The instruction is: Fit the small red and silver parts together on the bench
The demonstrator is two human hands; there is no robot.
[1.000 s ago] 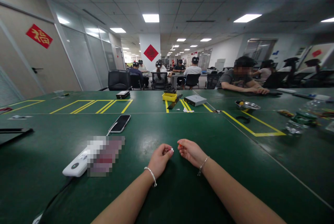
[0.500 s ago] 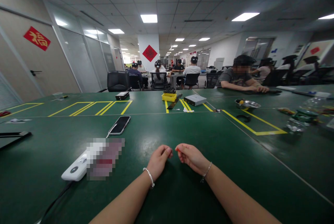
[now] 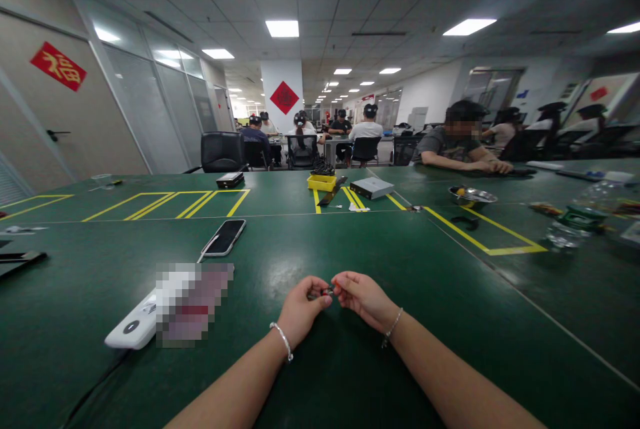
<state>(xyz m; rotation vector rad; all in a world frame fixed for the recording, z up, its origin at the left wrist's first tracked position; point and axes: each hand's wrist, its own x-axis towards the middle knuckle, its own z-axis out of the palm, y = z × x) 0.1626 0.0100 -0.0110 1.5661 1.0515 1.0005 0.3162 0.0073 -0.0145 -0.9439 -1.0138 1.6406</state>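
My left hand point(image 3: 303, 306) is closed in a pinch, its fingertips on a small dark and silvery piece point(image 3: 327, 292) with a bit of red; its kind is too small to tell. Facing it, my right hand point(image 3: 363, 297) pinches a tiny orange-red piece point(image 3: 336, 286), mostly hidden by the fingers. The fingertips of both hands nearly meet just above the green table point(image 3: 425, 349). Whether the two small pieces touch or are joined, I cannot tell. A bracelet circles each wrist.
Left of my hands lie a phone point(image 3: 226, 237) and a white device point(image 3: 131, 329) with a cable. Farther back are a yellow tray point(image 3: 321, 183), a grey box point(image 3: 372, 188) and a metal bowl point(image 3: 473, 198). A plastic bottle point(image 3: 575, 222) stands right. A person point(image 3: 463, 139) sits across the table.
My hands have come together, narrowing the gap between their fingertips. The left thumb and fingers have parted somewhat, so the dark, silvery piece now shows. The view has shifted slightly.
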